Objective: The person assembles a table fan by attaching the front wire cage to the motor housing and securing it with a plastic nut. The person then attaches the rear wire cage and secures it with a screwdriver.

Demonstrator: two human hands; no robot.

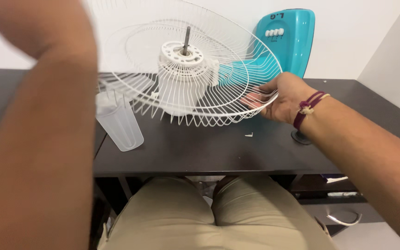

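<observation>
Right hand (281,98) grips the white fan guard's (209,78) rim, seated over the motor shaft (187,40). Left hand is out of sight, forearm raised. Blades aren't mounted yet; teal panel (289,37) waits behind the guard.

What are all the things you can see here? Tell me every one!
wire fan guard: one, white, tilted above the desk, rim held at its right edge
motor hub: one, white, middle of the guard, with a metal shaft sticking up
plastic cup: one, clear frosted, on the desk left of centre
fan base: one, turquoise, by the wall behind the guard
desk: one, dark brown
wristband: one, maroon, right wrist
right hand: grips the guard's rim
left hand: out of view; only the forearm shows
</observation>
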